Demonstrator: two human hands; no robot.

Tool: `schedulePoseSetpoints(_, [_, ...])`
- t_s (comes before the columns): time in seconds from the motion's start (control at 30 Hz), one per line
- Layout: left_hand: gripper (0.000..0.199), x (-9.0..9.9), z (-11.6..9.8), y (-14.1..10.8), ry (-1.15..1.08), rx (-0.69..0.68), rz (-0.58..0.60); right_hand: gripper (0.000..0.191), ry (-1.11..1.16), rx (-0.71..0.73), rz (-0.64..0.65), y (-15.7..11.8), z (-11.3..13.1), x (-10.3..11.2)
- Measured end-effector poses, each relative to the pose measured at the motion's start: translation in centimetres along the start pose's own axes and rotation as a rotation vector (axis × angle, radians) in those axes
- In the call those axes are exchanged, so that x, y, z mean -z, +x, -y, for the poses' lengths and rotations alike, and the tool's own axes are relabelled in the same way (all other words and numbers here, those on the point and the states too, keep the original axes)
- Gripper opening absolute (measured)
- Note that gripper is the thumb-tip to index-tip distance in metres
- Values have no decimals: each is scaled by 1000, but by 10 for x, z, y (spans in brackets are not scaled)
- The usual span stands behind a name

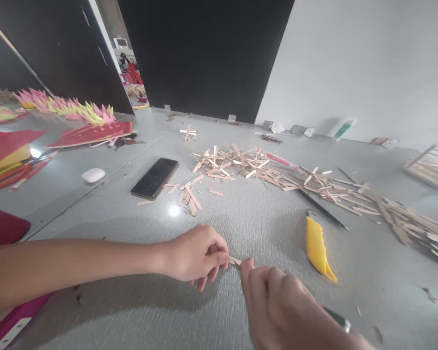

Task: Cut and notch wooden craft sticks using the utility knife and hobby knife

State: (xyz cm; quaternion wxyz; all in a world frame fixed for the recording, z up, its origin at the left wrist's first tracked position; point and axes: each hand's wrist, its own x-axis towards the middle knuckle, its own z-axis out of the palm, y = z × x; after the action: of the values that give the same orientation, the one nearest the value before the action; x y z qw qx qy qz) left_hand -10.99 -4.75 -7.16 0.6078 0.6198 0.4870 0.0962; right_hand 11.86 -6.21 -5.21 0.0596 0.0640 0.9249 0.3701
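Observation:
My left hand (200, 255) is closed, its thumb and fingers pinching one end of a short, thin wooden stick (235, 261) just above the grey table. The fingers of my right hand (277, 301) are curled, with the thumb pressed at the stick's other end. A dark object with a metal tip (337, 318) shows beyond my right wrist; whether it lies on the table or is in that hand, I cannot tell. Right of both hands lies a yellow-handled tool (318, 249). Ahead of them are loose wooden sticks (191, 197) and several crossed-stick pieces (215, 163).
A black phone (155, 178) and a white case (93, 175) lie to the left. Orange-handled scissors (10, 176) and pink-yellow folded paper (69, 108) are farther left. A black pen (323, 209) and a long heap of sticks (416, 221) stretch right. Black and white panels stand behind.

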Motion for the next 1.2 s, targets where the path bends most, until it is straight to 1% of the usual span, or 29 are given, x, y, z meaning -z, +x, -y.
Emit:
schedulePoseSetpoints(0.07, [28, 0, 1, -1, 3, -12, -10, 37, -17, -5, 15, 1, 1, 1])
schedulePoseSetpoints(0.1, [28, -1, 1, -1, 4, -18, -13, 35, 40, -29, -3, 0, -1, -1])
schedulePoseSetpoints(0.17, [27, -1, 1, -1, 7, -28, -13, 30, 254, -109, -34, -4, -9, -11])
schedulePoseSetpoints(0.2, [27, -1, 2, -1, 9, -33, -13, 30, 372, -150, -28, -7, -14, -16])
schedulePoseSetpoints(0.23, [27, -1, 2, -1, 11, -36, -15, 31, 460, -186, -16, -9, -18, -19])
schedulePoseSetpoints(0.27, [27, -2, 2, -1, 12, -38, -18, 31, 502, -205, -8, -11, -21, -21])
schedulePoseSetpoints(0.3, [27, -2, 2, -1, 11, -39, -22, 30, 484, -195, -9, -11, -21, -20])
schedulePoseSetpoints(0.33, [28, -2, 2, 0, 10, -39, -26, 26, 410, -159, -18, -9, -20, -17])
schedulePoseSetpoints(0.4, [28, -2, 2, -1, 5, -38, -30, 19, 156, -36, -18, -4, -12, -5])
schedulePoseSetpoints(0.43, [29, -2, 1, -1, 3, -38, -32, 18, 24, 33, 11, 0, -7, 2])
schedulePoseSetpoints(0.5, [29, -2, 0, -2, 3, -39, -40, 30, -164, 125, 91, 7, 2, 13])
schedulePoseSetpoints(0.53, [29, -2, -1, -3, 3, -39, -44, 34, -195, 134, 115, 9, 5, 15])
schedulePoseSetpoints(0.57, [29, -2, -1, -3, 3, -40, -47, 33, -179, 131, 123, 11, 5, 15])
schedulePoseSetpoints(0.6, [29, -2, -1, -3, 2, -41, -47, 27, -125, 116, 113, 11, 4, 13])
schedulePoseSetpoints(0.67, [29, -2, -1, -3, 0, -46, -42, 11, 70, 48, 65, 9, -3, 2])
schedulePoseSetpoints(0.7, [29, -2, 0, -3, 0, -50, -39, 11, 186, -6, 44, 7, -8, -5])
schedulePoseSetpoints(0.77, [29, -2, 2, -1, 1, -60, -36, 23, 370, -111, 26, 3, -18, -18])
schedulePoseSetpoints(0.83, [28, -3, 4, 0, 1, -65, -37, 28, 449, -179, 29, 0, -22, -23])
schedulePoseSetpoints(0.9, [27, -3, 6, 0, -4, -65, -40, 25, 402, -155, 8, -1, -18, -20])
schedulePoseSetpoints(0.97, [27, -3, 7, 0, -10, -63, -44, 21, 242, -77, -14, 1, -7, -11])
schedulePoseSetpoints(1.0, [27, -4, 7, 0, -12, -62, -46, 22, 134, -39, -19, 3, -1, -6])
schedulePoseSetpoints(1.07, [27, -4, 7, 0, -12, -62, -51, 30, -44, 0, -10, 5, 9, 2])
schedulePoseSetpoints(1.13, [28, -5, 7, 0, -7, -64, -56, 35, -63, -8, 3, 6, 11, 3])
schedulePoseSetpoints(1.2, [28, -5, 6, 0, 0, -68, -59, 27, 58, -22, 3, 6, 4, -2])
